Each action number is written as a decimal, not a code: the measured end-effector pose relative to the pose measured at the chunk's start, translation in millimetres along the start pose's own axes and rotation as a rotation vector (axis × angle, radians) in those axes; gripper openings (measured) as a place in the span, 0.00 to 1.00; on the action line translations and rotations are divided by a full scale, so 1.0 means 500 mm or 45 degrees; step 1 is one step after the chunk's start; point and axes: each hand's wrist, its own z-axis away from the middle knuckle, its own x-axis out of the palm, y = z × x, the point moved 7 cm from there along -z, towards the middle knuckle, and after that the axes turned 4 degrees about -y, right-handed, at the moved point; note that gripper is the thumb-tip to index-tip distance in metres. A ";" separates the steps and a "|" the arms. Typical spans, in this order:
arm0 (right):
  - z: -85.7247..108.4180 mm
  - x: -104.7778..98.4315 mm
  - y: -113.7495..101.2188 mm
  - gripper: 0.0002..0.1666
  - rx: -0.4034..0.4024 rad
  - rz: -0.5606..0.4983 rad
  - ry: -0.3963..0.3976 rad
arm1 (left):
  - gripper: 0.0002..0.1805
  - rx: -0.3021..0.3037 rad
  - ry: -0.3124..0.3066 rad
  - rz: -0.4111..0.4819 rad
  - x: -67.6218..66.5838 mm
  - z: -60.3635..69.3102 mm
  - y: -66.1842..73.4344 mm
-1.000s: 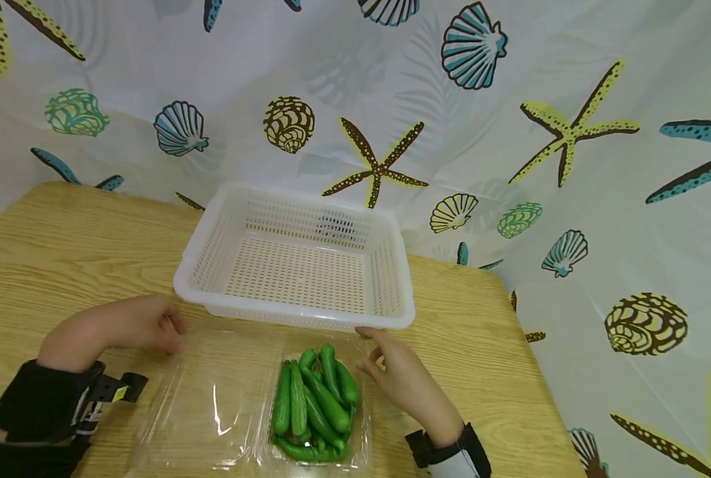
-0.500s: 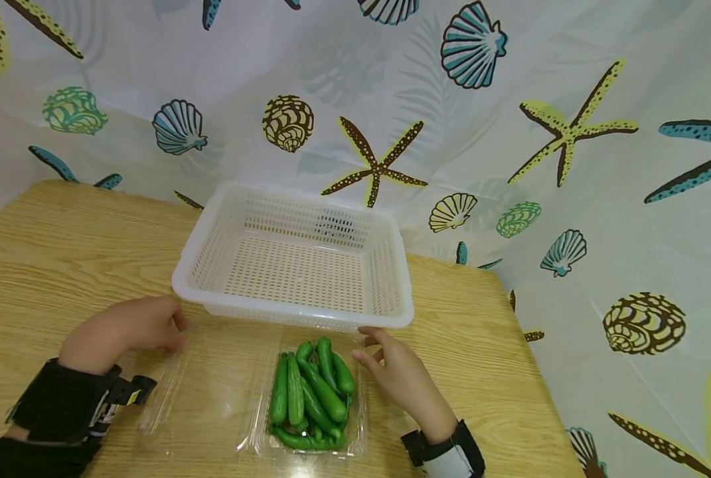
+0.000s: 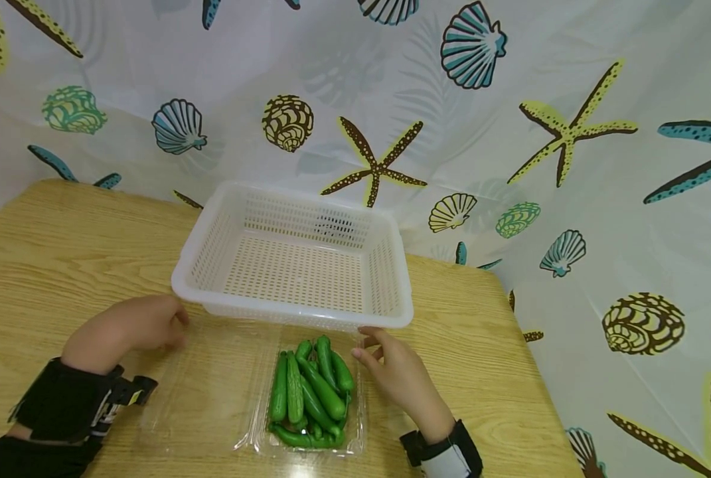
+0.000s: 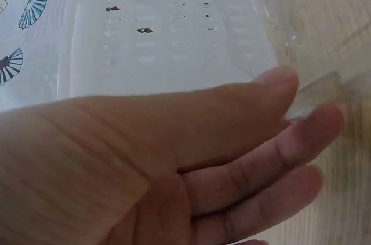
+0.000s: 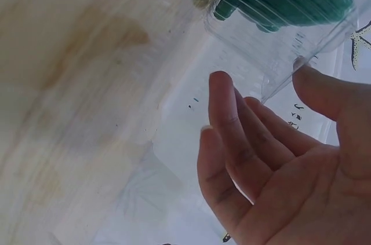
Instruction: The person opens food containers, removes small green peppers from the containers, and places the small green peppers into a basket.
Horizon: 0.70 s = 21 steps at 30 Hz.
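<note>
In the head view, a clear plastic clamshell box (image 3: 361,431) lies unfolded on the table, its lid (image 3: 212,398) to the left. Several green vegetables (image 3: 322,392), shaped like small cucumbers and long peppers, fill the right half. My left hand (image 3: 134,325) pinches the lid's far left corner between thumb and fingers; the left wrist view shows the thumb tip at the clear edge. At the far right corner, my right hand (image 3: 397,372) holds the box with thumb and forefinger, while its other fingers (image 5: 223,106) hang loosely curved.
Right behind the box stands a white perforated plastic basket (image 3: 295,312), its inside bare. The wooden table (image 3: 469,372) extends to both sides. A white cloth (image 3: 403,79) printed with shells and starfish hangs along the back and right.
The box has shifted slightly away toward the basket, and its near edge looks lower and flatter. My left hand moved a little to the right. My right hand hardly moved.
</note>
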 end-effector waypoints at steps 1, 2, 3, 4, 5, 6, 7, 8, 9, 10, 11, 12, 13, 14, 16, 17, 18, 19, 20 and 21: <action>0.000 -0.001 0.000 0.24 -0.003 0.007 0.014 | 0.22 -0.013 0.007 -0.014 0.000 0.001 0.000; 0.000 -0.002 -0.001 0.23 -0.006 0.009 0.028 | 0.23 -0.023 0.024 -0.036 -0.002 0.002 0.001; 0.000 -0.003 -0.002 0.23 -0.009 0.011 0.040 | 0.24 -0.028 0.040 -0.056 -0.003 0.003 0.001; 0.000 -0.004 -0.002 0.23 -0.012 0.012 0.051 | 0.25 -0.028 0.056 -0.072 -0.004 0.005 0.002; 0.001 -0.004 -0.002 0.23 -0.012 0.011 0.058 | 0.26 -0.021 0.073 -0.087 -0.005 0.006 0.004; 0.001 -0.005 -0.003 0.22 -0.015 0.012 0.065 | 0.26 -0.008 0.084 -0.099 -0.005 0.007 0.006; 0.001 -0.005 -0.004 0.22 -0.018 0.012 0.069 | 0.27 0.010 0.096 -0.104 -0.005 0.008 0.008; 0.002 -0.006 -0.005 0.22 -0.018 0.011 0.074 | 0.27 0.028 0.113 -0.113 -0.006 0.010 0.011; 0.002 -0.007 -0.006 0.23 -0.019 0.014 0.077 | 0.27 0.043 0.122 -0.117 -0.006 0.011 0.013; 0.004 -0.009 -0.005 0.23 -0.017 0.021 0.080 | 0.27 0.059 0.131 -0.118 -0.004 0.009 0.018; 0.006 -0.012 -0.005 0.23 -0.012 0.031 0.080 | 0.26 0.071 0.138 -0.122 -0.003 0.008 0.022; 0.007 -0.014 -0.004 0.23 -0.005 0.043 0.079 | 0.24 0.070 0.140 -0.123 -0.002 0.007 0.026; 0.009 -0.017 -0.004 0.23 0.003 0.055 0.078 | 0.23 0.070 0.143 -0.123 -0.001 0.007 0.030; 0.011 -0.019 -0.003 0.23 0.010 0.066 0.075 | 0.22 0.066 0.145 -0.129 0.000 0.006 0.033; 0.014 -0.025 -0.003 0.22 0.013 0.094 0.070 | 0.22 0.068 0.148 -0.129 0.002 0.005 0.038; 0.015 -0.027 -0.004 0.22 0.006 0.112 0.071 | 0.22 0.070 0.150 -0.131 0.002 0.005 0.039; 0.016 -0.030 -0.006 0.22 -0.013 0.132 0.069 | 0.22 0.074 0.156 -0.135 0.002 0.005 0.039; 0.017 -0.032 -0.009 0.22 -0.034 0.146 0.064 | 0.22 0.081 0.165 -0.141 0.001 0.005 0.038; 0.018 -0.034 -0.012 0.22 -0.056 0.159 0.056 | 0.22 0.084 0.172 -0.150 0.001 0.005 0.037; 0.019 -0.036 -0.015 0.22 -0.081 0.178 0.047 | 0.22 0.092 0.183 -0.157 0.000 0.005 0.035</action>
